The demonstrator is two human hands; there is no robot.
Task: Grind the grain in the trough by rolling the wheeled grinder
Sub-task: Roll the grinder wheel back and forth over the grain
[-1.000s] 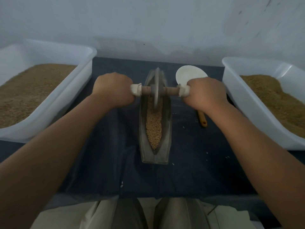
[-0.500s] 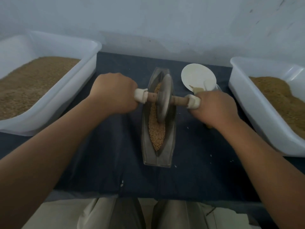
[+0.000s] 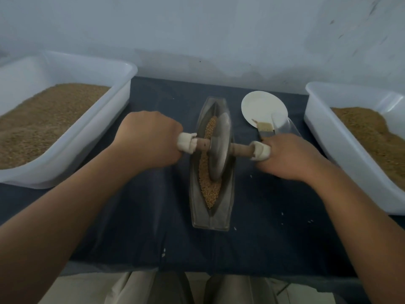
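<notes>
Step in hand: the grinding stroke. The wheeled grinder (image 3: 219,148) stands in the trough (image 3: 211,218), its disc about mid-length and bedded in grain (image 3: 207,187) that looks mostly whole, so the job is likely far from done. The left hand (image 3: 151,140) is fisted round the cloth-wrapped axle end left of the trough, and the right hand (image 3: 289,157) is curled round the opposite end. The axle is skewed, its right end nearer the person. Next move calls for squaring the axle, pressing down and rolling along the groove without riding up its walls. The trough rests on a dark cloth (image 3: 274,227). A left tub (image 3: 122,88) and a right tub (image 3: 317,119) of grain flank it. A white dish (image 3: 263,106) and a brush (image 3: 266,128) lie right of its far end, with a pale wall (image 3: 197,29) behind.
</notes>
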